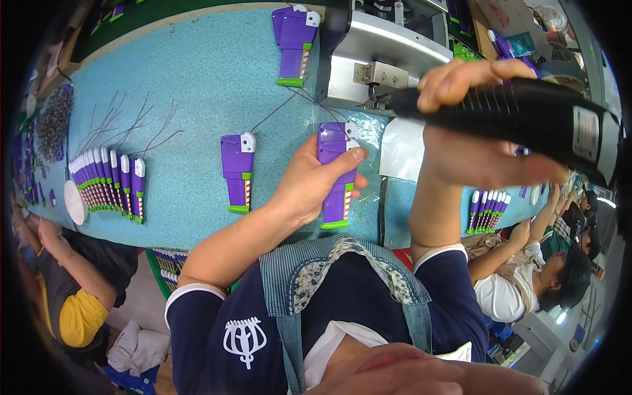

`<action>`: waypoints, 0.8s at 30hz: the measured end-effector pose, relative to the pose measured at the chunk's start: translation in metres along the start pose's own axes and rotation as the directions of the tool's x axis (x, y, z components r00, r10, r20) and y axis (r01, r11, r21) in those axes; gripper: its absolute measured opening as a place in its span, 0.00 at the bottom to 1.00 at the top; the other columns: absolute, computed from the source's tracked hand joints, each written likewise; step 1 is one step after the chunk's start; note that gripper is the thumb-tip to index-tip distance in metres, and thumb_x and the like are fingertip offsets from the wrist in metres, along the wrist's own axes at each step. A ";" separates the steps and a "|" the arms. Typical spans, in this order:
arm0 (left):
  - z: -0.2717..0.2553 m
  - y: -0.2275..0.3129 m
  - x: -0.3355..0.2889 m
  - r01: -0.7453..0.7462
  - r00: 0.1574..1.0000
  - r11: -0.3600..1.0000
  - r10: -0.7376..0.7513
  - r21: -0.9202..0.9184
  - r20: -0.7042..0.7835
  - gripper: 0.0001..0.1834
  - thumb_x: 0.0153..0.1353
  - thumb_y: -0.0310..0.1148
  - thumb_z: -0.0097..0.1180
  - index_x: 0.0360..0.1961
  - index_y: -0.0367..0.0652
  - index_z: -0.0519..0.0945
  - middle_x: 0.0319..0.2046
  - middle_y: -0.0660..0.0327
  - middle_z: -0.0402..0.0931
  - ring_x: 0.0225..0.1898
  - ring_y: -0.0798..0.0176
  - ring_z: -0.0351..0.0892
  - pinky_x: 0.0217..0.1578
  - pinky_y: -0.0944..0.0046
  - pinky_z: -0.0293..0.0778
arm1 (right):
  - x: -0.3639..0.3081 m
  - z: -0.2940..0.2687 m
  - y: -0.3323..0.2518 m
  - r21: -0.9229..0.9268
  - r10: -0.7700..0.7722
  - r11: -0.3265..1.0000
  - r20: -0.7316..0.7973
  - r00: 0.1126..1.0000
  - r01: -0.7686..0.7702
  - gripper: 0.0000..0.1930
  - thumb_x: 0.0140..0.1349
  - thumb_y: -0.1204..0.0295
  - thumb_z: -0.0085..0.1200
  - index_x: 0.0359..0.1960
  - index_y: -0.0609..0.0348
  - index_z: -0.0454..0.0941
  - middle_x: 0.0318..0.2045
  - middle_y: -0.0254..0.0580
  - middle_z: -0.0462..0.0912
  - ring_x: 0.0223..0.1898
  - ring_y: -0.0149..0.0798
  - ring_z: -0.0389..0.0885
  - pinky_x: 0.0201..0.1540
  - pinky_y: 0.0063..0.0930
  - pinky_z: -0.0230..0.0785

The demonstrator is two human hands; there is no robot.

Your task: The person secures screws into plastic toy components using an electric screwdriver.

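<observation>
Purple-and-green plastic piece [336, 199], clasped in the nearly closed left hand [306, 179]; black handheld tool [526, 120], wrapped in the curled right hand [464, 153]; similar purple piece [237, 163], left of the left hand.

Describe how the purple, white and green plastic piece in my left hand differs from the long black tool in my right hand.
The purple, white and green plastic piece has red-and-white stripes; the long black tool has a pale label. The piece is flat-faced and stepped; the tool is rounded and tapers. Both are held: the piece in the left hand, the tool in the right hand.
</observation>
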State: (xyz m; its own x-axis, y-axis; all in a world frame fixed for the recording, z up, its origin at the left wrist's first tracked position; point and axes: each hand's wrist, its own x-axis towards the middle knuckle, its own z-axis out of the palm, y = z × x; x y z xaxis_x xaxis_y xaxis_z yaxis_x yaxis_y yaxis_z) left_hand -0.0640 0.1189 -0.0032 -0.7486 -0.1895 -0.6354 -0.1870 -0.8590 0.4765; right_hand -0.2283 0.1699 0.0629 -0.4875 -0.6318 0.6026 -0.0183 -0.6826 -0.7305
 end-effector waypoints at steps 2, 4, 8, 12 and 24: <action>-0.004 -0.004 0.003 0.004 1.000 1.000 -0.004 0.031 -0.008 0.19 0.58 0.25 0.60 0.49 0.40 0.69 0.42 0.55 0.78 0.30 0.63 0.81 0.30 0.62 0.80 | 0.000 -0.005 0.015 0.041 0.038 0.999 -0.077 0.996 -0.035 0.52 0.47 0.20 0.30 0.53 0.60 0.67 0.26 0.48 0.77 0.22 0.40 0.75 0.27 0.32 0.68; -0.010 -0.008 0.005 -0.037 0.998 0.999 0.039 -0.034 0.044 0.18 0.56 0.22 0.59 0.47 0.41 0.69 0.40 0.55 0.78 0.27 0.65 0.79 0.28 0.63 0.79 | -0.004 -0.002 0.012 0.019 0.016 1.000 -0.014 1.000 -0.015 0.51 0.49 0.21 0.30 0.51 0.61 0.68 0.26 0.49 0.77 0.22 0.40 0.75 0.28 0.32 0.68; -0.011 -0.007 0.005 -0.072 0.996 0.995 0.075 -0.061 0.046 0.19 0.53 0.18 0.57 0.46 0.41 0.69 0.36 0.56 0.77 0.28 0.64 0.79 0.27 0.64 0.78 | -0.026 0.015 -0.006 0.053 0.075 0.996 -0.053 0.996 -0.072 0.50 0.49 0.22 0.32 0.49 0.62 0.67 0.25 0.48 0.77 0.18 0.39 0.73 0.24 0.30 0.67; -0.008 -0.004 0.004 -0.059 0.997 0.996 0.062 -0.069 0.041 0.21 0.51 0.18 0.56 0.47 0.39 0.67 0.38 0.57 0.76 0.29 0.65 0.78 0.26 0.66 0.76 | -0.037 0.022 -0.013 0.006 0.076 0.997 -0.028 0.997 -0.075 0.49 0.50 0.24 0.36 0.50 0.63 0.66 0.25 0.50 0.77 0.19 0.40 0.74 0.24 0.31 0.68; -0.006 -0.004 0.003 -0.061 0.998 0.996 0.063 -0.069 0.029 0.23 0.53 0.18 0.55 0.49 0.40 0.65 0.40 0.55 0.75 0.30 0.63 0.79 0.27 0.65 0.77 | -0.044 0.022 -0.003 0.029 0.132 0.991 -0.024 0.991 -0.131 0.51 0.48 0.22 0.36 0.51 0.62 0.66 0.24 0.49 0.77 0.19 0.39 0.75 0.25 0.31 0.68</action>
State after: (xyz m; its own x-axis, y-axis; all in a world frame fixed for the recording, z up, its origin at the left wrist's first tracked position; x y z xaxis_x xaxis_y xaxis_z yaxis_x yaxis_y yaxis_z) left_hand -0.0615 0.1189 -0.0111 -0.7771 -0.2296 -0.5860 -0.0967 -0.8765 0.4716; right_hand -0.1873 0.1914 0.0456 -0.5069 -0.7071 0.4930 0.0707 -0.6041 -0.7938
